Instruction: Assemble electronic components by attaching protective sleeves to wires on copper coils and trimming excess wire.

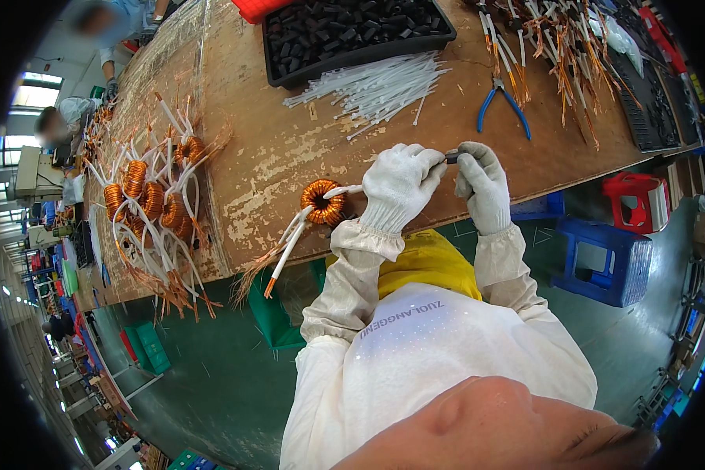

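Note:
Both of my hands wear white knit gloves and meet over the table's near edge. A small black block (451, 157) sits between their fingertips; my left hand (402, 182) pinches its left end and my right hand (482, 182) closes on its right end. By my left wrist lies a copper-wound ring coil (323, 201). One white-sleeved lead (345, 190) runs from it to beneath my left hand, where its end is hidden. Other leads with bare copper ends (278, 266) hang over the table edge.
Ahead stand a black tray (360, 39) of small black blocks and a spread of white cable ties (372, 86). Blue-handled pliers (503, 108) lie beyond my right hand. Finished-looking coils (145, 196) pile at left, sleeved wires (564, 47) at far right. A blue stool (603, 262) stands below.

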Demonstrator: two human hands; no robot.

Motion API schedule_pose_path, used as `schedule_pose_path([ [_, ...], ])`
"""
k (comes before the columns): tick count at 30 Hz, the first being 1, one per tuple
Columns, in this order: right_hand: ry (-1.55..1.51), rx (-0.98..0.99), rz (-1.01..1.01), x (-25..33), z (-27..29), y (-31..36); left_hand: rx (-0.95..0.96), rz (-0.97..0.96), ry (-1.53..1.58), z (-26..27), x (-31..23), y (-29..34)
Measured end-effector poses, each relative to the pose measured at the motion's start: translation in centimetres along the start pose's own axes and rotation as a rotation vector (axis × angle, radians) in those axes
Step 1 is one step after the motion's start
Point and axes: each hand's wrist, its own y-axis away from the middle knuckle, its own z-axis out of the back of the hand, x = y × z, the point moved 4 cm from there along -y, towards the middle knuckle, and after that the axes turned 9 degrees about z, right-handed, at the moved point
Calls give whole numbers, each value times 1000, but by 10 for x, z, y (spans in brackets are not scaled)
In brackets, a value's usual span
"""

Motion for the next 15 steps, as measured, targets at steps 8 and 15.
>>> schedule_pose_path([
  [8,74,-15,3,-2,-2,-2,24,-42,-64,1,-1,1],
  [15,46,45,-13,3,-15,0,46,1,-104,29,3,0],
])
